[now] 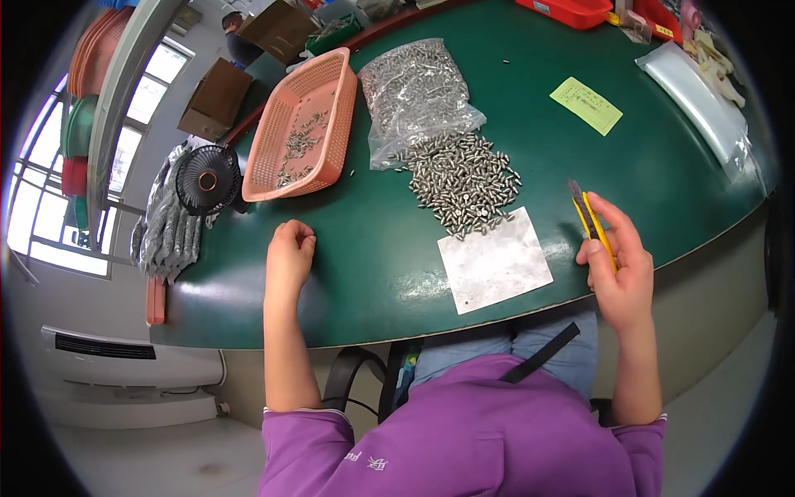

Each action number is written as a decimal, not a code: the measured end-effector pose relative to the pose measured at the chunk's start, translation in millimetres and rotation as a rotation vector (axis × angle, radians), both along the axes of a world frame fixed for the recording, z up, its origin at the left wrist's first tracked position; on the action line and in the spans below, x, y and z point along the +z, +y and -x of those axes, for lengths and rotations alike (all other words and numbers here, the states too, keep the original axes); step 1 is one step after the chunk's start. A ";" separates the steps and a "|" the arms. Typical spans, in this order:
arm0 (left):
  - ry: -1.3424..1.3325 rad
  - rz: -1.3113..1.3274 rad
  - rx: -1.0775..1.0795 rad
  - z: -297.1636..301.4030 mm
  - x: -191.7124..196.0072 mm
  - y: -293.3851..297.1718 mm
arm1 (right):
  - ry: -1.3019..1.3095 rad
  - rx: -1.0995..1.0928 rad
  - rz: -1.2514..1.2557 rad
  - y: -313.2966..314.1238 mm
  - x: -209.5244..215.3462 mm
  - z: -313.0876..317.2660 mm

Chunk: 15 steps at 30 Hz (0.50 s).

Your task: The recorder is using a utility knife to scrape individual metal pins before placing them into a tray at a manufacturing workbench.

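Right hand (621, 269) is wrapped around a yellow utility knife (591, 222), blade end pointing away, near the green surface's (373, 248) front edge. Left hand (288, 253) rests on the surface curled into a loose fist, holding nothing I can see. Pile of small metal pins (464, 180) sits between them, touching a grey sheet (495, 261).

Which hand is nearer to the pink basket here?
Left. The left hand rests curled on the green table just below the pink basket; the right hand, holding a yellow utility knife, is far across the table.
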<state>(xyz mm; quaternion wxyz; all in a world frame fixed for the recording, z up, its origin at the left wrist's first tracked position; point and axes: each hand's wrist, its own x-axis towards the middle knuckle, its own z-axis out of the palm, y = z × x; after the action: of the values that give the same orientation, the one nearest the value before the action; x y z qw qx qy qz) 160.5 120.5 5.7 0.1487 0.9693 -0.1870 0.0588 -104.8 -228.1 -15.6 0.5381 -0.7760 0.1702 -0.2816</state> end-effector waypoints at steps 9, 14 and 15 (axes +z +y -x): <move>0.060 0.128 -0.205 28.5 7.2 -59.1 | -0.019 -0.008 0.015 0.0 0.0 3.0; 0.155 0.436 -0.352 41.5 24.1 -115.5 | -0.040 0.017 0.015 -0.8 -1.6 1.3; 0.137 0.490 -0.397 38.9 24.8 -125.7 | -0.040 0.027 0.012 -0.1 -1.4 0.2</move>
<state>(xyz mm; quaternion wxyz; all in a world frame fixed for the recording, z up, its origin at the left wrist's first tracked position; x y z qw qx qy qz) 121.6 -5.2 30.5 0.3985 0.8509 -0.3422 0.0063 -105.0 -228.3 -17.0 0.5405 -0.7756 0.1472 -0.2909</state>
